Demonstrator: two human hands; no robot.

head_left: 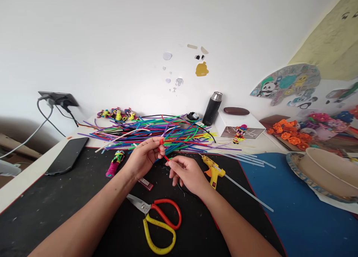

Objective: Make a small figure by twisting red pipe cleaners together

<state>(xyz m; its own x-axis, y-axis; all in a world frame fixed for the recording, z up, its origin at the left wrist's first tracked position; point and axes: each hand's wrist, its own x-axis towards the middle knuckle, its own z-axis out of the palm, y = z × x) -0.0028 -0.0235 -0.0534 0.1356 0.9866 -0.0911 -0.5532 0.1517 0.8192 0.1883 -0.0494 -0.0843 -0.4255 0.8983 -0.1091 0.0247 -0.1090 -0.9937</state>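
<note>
My left hand (144,156) pinches the coiled top of a red pipe cleaner (162,142) above the black mat (84,212). My right hand (187,173) pinches the lower end of that same red strand just below and to the right. Both hands are closed on it. Behind them lies a big heap of coloured pipe cleaners (156,132). Scissors (159,219) with one red and one yellow handle rest on the mat near my forearms. A yellow glue gun (212,169) lies right of my right hand.
A black phone (67,154) lies at the left, a small wrapped figure (114,163) beside it. At the back stand a dark flask (212,107) and a white box (240,124). A blue mat (302,212) and a hat (327,173) fill the right. Clear glue sticks (246,191) lie across.
</note>
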